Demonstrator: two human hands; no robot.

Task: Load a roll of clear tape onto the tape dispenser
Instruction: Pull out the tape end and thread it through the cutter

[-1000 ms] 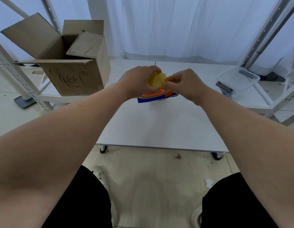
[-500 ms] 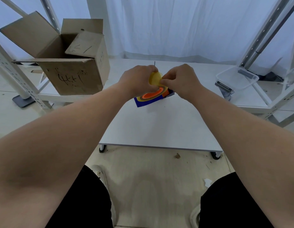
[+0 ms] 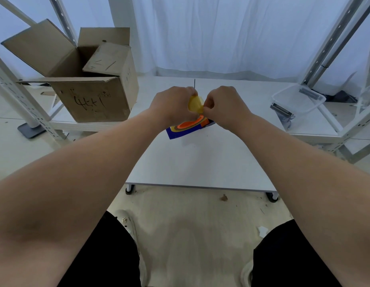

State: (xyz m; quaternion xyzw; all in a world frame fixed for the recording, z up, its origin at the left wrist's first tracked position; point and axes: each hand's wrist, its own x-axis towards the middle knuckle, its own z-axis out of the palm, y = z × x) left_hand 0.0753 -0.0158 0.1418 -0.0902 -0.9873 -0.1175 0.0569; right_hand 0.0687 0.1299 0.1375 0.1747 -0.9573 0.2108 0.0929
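Both hands are meeting above the white table [image 3: 200, 162]: the left hand [image 3: 173, 105] is curling its fingers around a yellowish translucent roll of tape [image 3: 195, 104], the right hand [image 3: 223, 107] is pinching its edge, and the blue, orange-ringed tape dispenser [image 3: 188, 128] is sitting just beneath them.

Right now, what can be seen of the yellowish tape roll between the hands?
The tape roll shows as a pale yellow, translucent-looking round piece, mostly hidden by the grip on both sides. The left hand wraps it from the left, and the right hand pinches its right edge with the fingertips. It is held up above the white table, just over a blue, orange and yellow object. Its core cannot be seen.
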